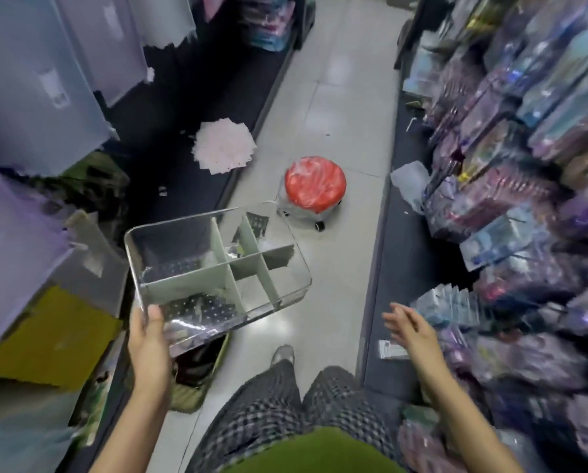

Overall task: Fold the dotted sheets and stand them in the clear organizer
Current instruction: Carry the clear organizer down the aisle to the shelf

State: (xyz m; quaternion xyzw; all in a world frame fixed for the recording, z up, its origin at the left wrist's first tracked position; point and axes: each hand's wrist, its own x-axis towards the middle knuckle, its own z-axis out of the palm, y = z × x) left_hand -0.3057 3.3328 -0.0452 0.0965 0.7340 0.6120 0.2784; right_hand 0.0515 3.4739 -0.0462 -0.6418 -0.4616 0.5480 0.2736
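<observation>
Head view: left hand (pixel 149 339) holds clear organizer (pixel 217 264); contents blurred.

- We see a bare strip of grey floor (pixel 337 107) running up the middle of the aisle, open enough for a hand to pass.
- A red stool (pixel 314 186) on castors stands in that strip, just beyond the clear organizer (pixel 217 264).
- Packed shelves of goods (pixel 524 165) wall in our right side; our right hand (pixel 408 327) hangs open beside them.
- On our left, translucent bins (pixel 36 80) and a white fanned stack (pixel 223 150) crowd the dark shelf (pixel 190 186).
- Our left hand (pixel 149 336) grips the organizer's near corner; its compartments are open from above.
</observation>
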